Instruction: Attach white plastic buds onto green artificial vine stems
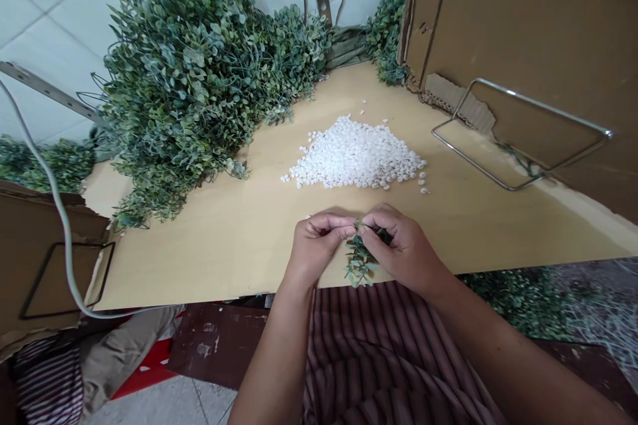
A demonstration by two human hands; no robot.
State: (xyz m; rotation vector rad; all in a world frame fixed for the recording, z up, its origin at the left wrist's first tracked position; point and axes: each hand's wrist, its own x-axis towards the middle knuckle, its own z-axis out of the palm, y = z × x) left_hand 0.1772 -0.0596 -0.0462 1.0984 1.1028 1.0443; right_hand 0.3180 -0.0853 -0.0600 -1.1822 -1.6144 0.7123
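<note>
The left hand (315, 239) is clamping its grip, thumb against finger, on the top end of a green sprig (359, 264); the right hand (403, 246) is pinching that same end from its side. The sprig's leaves are hanging between both hands, near the front edge of the bench (239, 239). Just beyond, white pellets (356, 156) are lying heaped, a foliage pile (199, 73) is spreading leftward, and a wire frame (543, 107) is standing out at right.

Purplish-brown cloth garment (379, 352), narrow darker stripes, soft folds; forearms (274, 352) bare.
</note>
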